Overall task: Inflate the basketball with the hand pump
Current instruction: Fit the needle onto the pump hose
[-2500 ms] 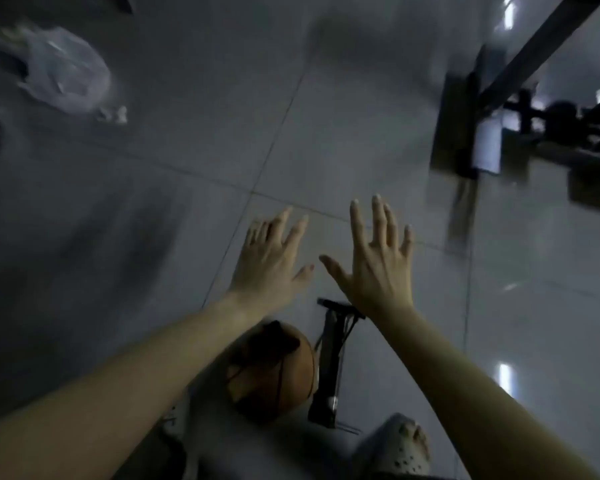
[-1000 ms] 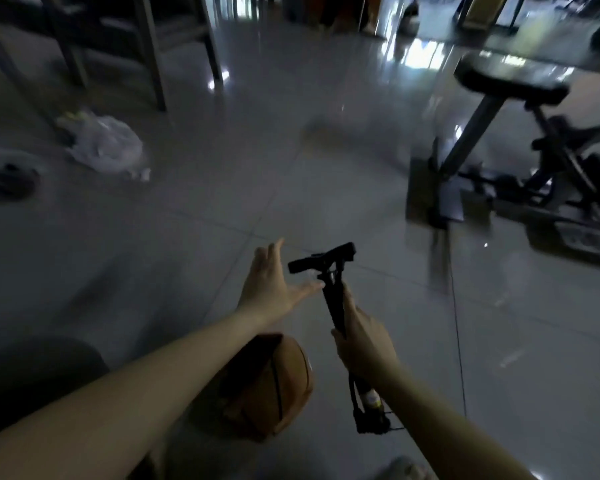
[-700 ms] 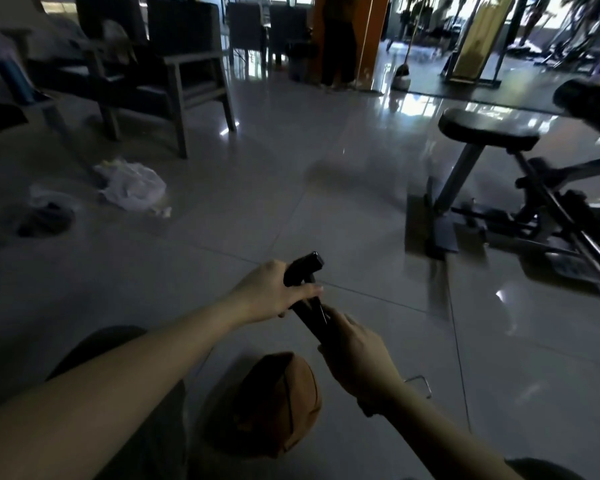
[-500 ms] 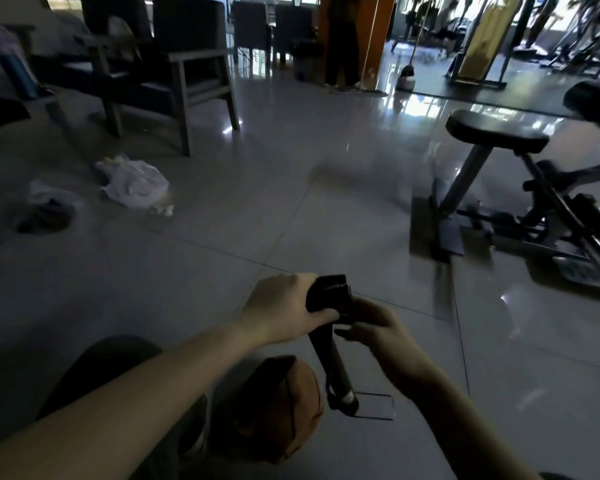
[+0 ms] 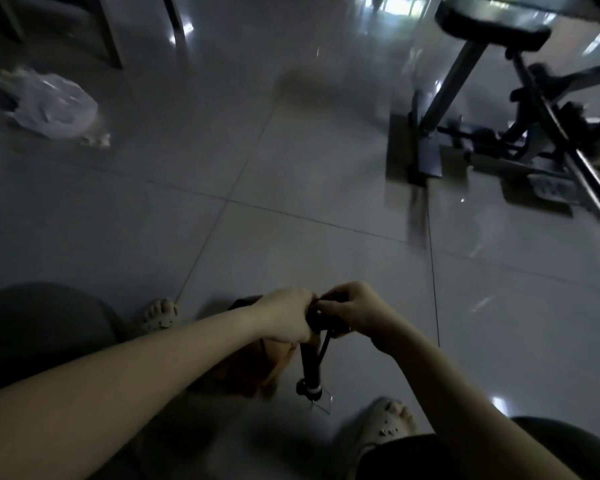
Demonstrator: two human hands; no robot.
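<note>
A black hand pump (image 5: pixel 309 368) stands upright on the tiled floor between my feet, its wire foot rest at the bottom. My left hand (image 5: pixel 284 320) grips the left end of its T-handle. My right hand (image 5: pixel 354 317) grips the right end. A thin black hose runs down beside the barrel. The brown, partly flat basketball (image 5: pixel 253 372) lies on the floor just left of the pump, largely hidden under my left forearm and hand.
A crumpled plastic bag (image 5: pixel 51 105) lies on the floor at far left. An exercise bench with a dark metal frame (image 5: pixel 520 109) stands at upper right. Chair legs (image 5: pixel 111 39) show at top left. My sandalled feet (image 5: pixel 387 427) flank the pump.
The view has tilted down toward the floor. Both hands stay on the pump handle, which now sits lower and nearer the ball.
</note>
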